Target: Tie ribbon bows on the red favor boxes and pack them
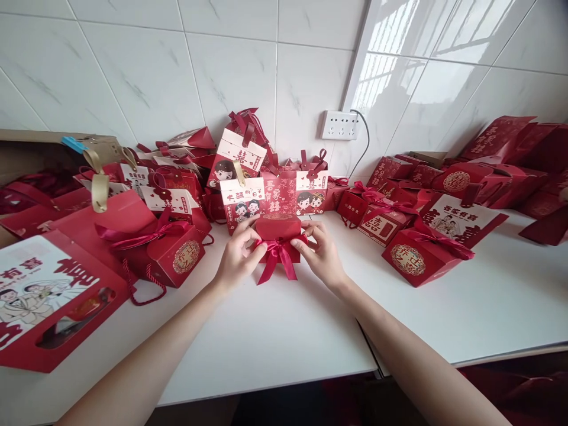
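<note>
A small red gift box [278,227] stands on the white table in front of me, with a dark pink ribbon [279,260] tied in a bow across its front. My left hand [242,251] pinches the bow's left loop between thumb and fingers. On the other side my right hand [323,251] pinches the right loop in the same way. Two ribbon tails hang down between the hands. The fingers partly cover the box's sides and the loops. Just behind it stand a white-and-red box with cartoon figures [243,204] and a similar box [311,195].
Red gift boxes crowd the left, including a ribboned one [173,254] and a large windowed one [84,307]. More stand at right, one ribboned box [423,254] among them. Behind are a cardboard carton [57,137] and a wall socket [339,125] with a black cable.
</note>
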Tool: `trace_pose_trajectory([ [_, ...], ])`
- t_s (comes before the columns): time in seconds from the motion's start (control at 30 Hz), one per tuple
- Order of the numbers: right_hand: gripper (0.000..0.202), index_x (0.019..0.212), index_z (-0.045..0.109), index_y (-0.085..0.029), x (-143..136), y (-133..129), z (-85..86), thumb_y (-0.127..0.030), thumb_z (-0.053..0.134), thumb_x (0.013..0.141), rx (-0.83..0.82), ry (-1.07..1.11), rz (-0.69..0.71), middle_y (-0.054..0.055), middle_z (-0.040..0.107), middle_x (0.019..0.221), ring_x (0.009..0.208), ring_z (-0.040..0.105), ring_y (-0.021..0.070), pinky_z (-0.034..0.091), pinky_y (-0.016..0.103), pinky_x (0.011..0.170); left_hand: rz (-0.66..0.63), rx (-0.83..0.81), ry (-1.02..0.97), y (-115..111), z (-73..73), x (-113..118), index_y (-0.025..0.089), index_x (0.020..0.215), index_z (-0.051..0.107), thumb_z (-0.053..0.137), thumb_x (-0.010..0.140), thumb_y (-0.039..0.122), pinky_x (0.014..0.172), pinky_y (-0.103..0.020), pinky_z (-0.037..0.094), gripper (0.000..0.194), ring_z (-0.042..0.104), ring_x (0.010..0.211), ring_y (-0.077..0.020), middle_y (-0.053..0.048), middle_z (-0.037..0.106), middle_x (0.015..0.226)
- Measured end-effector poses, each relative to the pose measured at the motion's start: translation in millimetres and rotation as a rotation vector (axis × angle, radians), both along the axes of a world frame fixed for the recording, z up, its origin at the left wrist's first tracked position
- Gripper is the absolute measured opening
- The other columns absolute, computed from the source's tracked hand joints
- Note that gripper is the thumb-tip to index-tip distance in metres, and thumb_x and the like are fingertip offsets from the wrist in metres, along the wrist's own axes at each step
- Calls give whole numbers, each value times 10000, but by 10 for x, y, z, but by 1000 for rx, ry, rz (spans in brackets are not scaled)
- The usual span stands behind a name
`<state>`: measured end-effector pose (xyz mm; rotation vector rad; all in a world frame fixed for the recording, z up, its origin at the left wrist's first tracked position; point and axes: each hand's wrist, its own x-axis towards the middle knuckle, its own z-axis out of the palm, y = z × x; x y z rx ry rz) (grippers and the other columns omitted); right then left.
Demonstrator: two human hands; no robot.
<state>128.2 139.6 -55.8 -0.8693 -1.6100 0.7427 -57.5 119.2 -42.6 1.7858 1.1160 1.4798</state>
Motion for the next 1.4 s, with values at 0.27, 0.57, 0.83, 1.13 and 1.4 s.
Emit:
trace_pose_trajectory([
  [0.27,303,632,483,-196,33,22,75,-435,616,764,-95,112,-36,71,604,1045,975,596,207,509,373,831,-1,-55,17,-5,40,6,210,602,477,545,776,359,972,-349,415,239,390,1284,-265,-54,445,1364],
  [0.57,362,604,453,-181,24,3,113,-460,653,718,-222,249,22,86,606,1106,871,640,203,528,375,776,-29,-90,8,15,56,-14,215,606,485,538,779,370,987,-341,384,238,382,1283,-255,-49,507,1280],
  [0.83,361,600,451,-180,1,-8,94,-455,643,732,-199,231,4,94,583,1119,893,631,215,526,395,789,31,-56,63,45,25,-25,216,595,450,505,800,348,979,-319,376,249,382,1286,-242,-26,517,1277],
  [1.13,910,1321,298,-239,118,25,64,-508,762,586,189,-262,93,158,339,1379,1296,349,318,480,488,933,78,-9,85,44,23,-45,204,580,428,527,771,348,931,-367,436,259,433,1254,-265,-72,538,1277],
  [1.4,1089,1447,-82,-226,142,92,-26,-385,692,699,309,-477,127,190,218,1463,1351,274,322,322,537,1051,38,13,32,65,-28,-58,192,592,454,555,776,338,860,-367,495,256,436,1251,-268,-102,527,1262],
])
